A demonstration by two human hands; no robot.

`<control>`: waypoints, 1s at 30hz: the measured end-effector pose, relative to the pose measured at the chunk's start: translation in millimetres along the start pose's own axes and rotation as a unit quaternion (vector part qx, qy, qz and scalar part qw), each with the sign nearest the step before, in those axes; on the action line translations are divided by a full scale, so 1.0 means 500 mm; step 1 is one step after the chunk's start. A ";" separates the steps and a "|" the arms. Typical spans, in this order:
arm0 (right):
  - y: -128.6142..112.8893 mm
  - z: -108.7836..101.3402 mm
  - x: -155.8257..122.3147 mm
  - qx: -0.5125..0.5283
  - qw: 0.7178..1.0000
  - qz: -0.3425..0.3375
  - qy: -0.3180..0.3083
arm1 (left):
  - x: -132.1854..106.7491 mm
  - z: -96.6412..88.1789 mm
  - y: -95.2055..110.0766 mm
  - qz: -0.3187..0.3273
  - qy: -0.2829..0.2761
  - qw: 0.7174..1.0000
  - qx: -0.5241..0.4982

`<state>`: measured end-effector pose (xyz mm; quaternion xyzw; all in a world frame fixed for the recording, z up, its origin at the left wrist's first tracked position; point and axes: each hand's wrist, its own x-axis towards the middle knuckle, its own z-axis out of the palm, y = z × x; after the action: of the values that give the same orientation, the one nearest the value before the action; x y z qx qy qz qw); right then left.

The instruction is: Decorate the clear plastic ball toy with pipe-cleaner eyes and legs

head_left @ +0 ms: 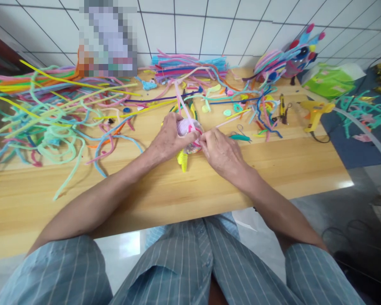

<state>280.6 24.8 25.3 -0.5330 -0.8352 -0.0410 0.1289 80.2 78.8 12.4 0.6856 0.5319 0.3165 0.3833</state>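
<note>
My left hand [168,137] is closed around a small pink ball of wound pipe cleaners [188,128], held just above the wooden table [209,182]. My right hand [220,150] pinches the ball's right side, fingers pressed together on a pink strand. A long pink pipe cleaner [181,99] rises from the ball toward the back. A yellow coiled piece [183,160] hangs below the ball, between my hands.
Loose pipe cleaners in many colours [51,114] cover the table's left and back. A yellow glue gun [314,112] lies at the right, scissors [239,135] near my right hand. A finished multicoloured pipe-cleaner figure [285,59] stands at the back right. A green bag [330,80] sits beyond.
</note>
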 end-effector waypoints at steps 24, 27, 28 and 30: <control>0.015 -0.008 -0.021 0.149 0.983 0.030 0.105 | 0.008 -0.001 -0.001 -0.014 0.004 1.000 -0.013; 0.020 -0.005 -0.022 0.159 0.981 0.013 0.114 | 0.009 -0.003 0.000 -0.025 0.005 0.999 -0.025; 0.020 -0.004 -0.021 0.155 0.981 0.005 0.115 | 0.008 -0.003 0.001 -0.028 0.003 0.999 -0.032; 0.020 -0.002 -0.017 0.143 0.983 -0.010 0.118 | 0.006 -0.005 0.007 -0.035 -0.004 0.998 -0.049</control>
<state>293.1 21.5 23.5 -0.4919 -0.8167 0.0145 0.3013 80.4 81.9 16.6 0.6484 0.5376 0.3255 0.4295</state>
